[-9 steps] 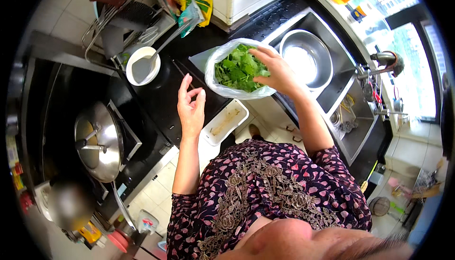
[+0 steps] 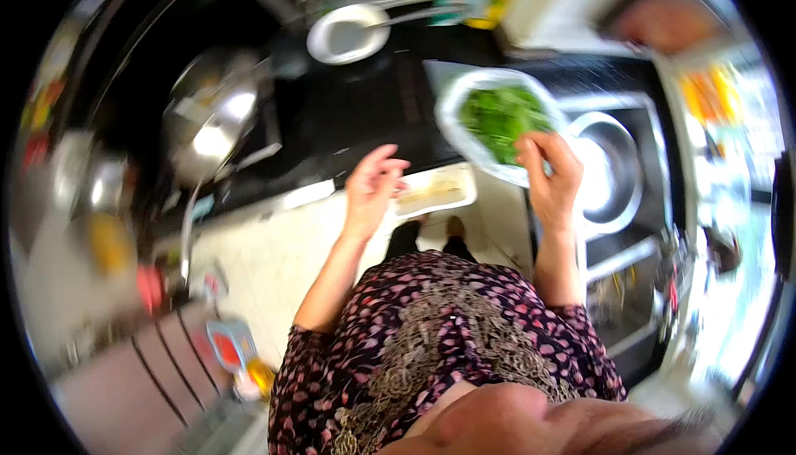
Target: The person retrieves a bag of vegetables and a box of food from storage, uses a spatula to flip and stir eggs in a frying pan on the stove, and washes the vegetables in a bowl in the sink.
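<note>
Greens [image 2: 489, 115], 1 leafy bunch, sat in 1 white plastic bag [image 2: 452, 115] by the black counter [image 2: 356, 111]'s front edge, ahead & a bit R of me, next to the sink [image 2: 657, 136]. Leaves were too blurred to sort, so couldn't tell which way they pointed; bag mouth faced up at me, approx. oval, long axis running far L to near R, w/ 1 loose flap sticking out at the far L corner.

2 hands, both mine. R hand [image 2: 554, 177] was at the bunch's near R edge, thumb & forefinger close together, gap narrow; couldn't tell if they had a leaf b/w them. L hand [image 2: 371, 194] hung near the counter's front edge, well apart from the bag, fingers loosely curled, slightly spread, holding nothing.

Also counted: 1 steel bowl [image 2: 628, 173] in the sink, just R of the bag; 1 white tray [image 2: 452, 192] just R of my L hand; 1 white bowl [image 2: 322, 41] farther back w/ 1 ladle [image 2: 419, 14], handle to the R; 1 pan [image 2: 214, 140], far L, blurred, handle toward me.
</note>
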Motion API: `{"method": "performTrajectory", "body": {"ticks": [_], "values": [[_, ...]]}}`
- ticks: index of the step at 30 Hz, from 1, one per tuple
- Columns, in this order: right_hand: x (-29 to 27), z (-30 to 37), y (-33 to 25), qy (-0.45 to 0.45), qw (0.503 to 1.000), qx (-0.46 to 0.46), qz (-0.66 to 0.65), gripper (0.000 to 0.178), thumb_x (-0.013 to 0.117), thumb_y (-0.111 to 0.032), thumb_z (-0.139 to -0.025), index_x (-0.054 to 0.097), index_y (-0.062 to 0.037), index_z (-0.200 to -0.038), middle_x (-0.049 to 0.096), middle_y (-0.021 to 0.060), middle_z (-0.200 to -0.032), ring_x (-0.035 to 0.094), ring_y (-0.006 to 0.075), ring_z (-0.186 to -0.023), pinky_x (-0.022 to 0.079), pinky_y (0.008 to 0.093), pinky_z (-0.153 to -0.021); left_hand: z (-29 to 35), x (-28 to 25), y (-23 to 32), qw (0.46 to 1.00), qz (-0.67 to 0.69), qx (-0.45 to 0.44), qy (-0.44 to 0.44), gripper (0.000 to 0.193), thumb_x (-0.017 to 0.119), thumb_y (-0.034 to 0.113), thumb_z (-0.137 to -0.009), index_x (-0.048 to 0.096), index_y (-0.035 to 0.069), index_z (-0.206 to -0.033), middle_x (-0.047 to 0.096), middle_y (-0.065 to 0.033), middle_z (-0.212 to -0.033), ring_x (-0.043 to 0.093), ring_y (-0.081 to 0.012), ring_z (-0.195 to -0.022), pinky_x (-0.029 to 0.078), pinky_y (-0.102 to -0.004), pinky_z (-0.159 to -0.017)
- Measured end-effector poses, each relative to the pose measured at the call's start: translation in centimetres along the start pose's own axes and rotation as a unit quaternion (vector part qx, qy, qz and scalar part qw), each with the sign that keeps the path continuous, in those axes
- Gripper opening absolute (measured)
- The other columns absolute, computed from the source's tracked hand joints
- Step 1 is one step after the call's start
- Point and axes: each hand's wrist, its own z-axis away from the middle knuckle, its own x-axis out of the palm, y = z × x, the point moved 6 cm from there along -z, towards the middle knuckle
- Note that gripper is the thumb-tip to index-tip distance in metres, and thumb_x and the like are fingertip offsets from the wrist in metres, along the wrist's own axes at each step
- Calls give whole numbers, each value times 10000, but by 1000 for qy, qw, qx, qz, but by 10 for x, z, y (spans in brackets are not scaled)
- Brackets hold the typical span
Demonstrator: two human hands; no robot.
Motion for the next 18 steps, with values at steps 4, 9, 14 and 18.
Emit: {"method": "performTrajectory", "body": {"ticks": [4, 9, 14, 18], "values": [[57, 27, -41, -120, 989, -76, -32, 67, 566, 47, -860, 627, 42, -890, 631, 89, -785, 600, 120, -637, 483, 220, -578, 68, -37, -1, 998, 28, -7, 62, 384, 580, 118, -917, 489, 87, -1288, 647, -44, -973, 602, -89, -720, 485, -221, -627], [120, 27, -62, -248, 962, -37, -104, 116, 543, -19, -904, 634, 46, -935, 631, 79, -807, 566, 87, -635, 447, 205, -567, 102, -78, 13, 984, 56, 25, 165, 355, 566, 124, -919, 509, 58, -1263, 650, -49, -947, 603, -94, -711, 491, -232, -634], [227, 75, -142, -442, 878, -124, -137, 118, 557, -21, -892, 637, 49, -943, 630, 81, -796, 586, 114, -631, 473, 227, -568, 179, -161, 19, 945, 93, 42, 310, 326, 542, 142, -929, 525, 55, -1243, 653, -48, -938, 608, -96, -701, 489, -231, -625], [278, 98, -188, -543, 806, -218, -92, 103, 586, -8, -861, 633, 45, -935, 624, 97, -765, 586, 137, -618, 453, 236, -551, 225, -197, 2, 889, 167, -6, 427, 293, 529, 156, -933, 551, 49, -1205, 656, -59, -917, 607, -104, -696, 482, -230, -608]]}}
